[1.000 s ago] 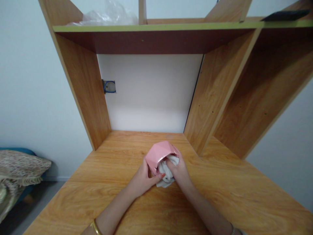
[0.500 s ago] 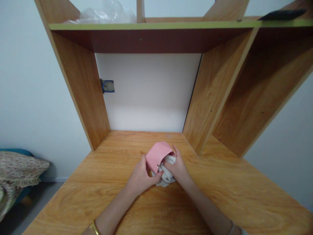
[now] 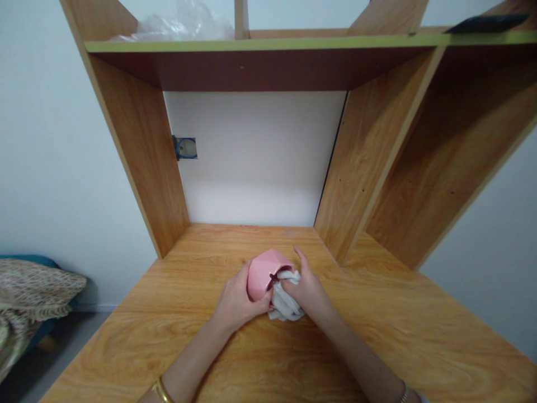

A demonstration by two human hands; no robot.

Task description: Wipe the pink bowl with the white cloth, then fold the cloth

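Note:
A pink faceted pot (image 3: 267,271) lies tilted above the wooden desk, its opening turned toward the right and toward me. My left hand (image 3: 238,299) grips it from the left, the thumb at the lower rim. My right hand (image 3: 308,291) is closed on a crumpled white cloth (image 3: 286,302) at the pot's mouth, with its index finger stretched out upward. Part of the cloth sits at the opening, and the rest bunches below the rim. A small notch or hole shows at the pot's edge. The inside of the pot is mostly hidden by the cloth.
The wooden desk (image 3: 168,313) runs under both arms, with upright panels (image 3: 356,168) and a shelf (image 3: 260,45) behind. A clear plastic bag (image 3: 184,22) and a dark flat object (image 3: 486,24) lie on the shelf. A wall socket box (image 3: 187,148) is at the back left.
The pot has turned and shifted slightly left and down in my left hand. My right hand has drawn back a little from the rim, and more of the cloth shows outside.

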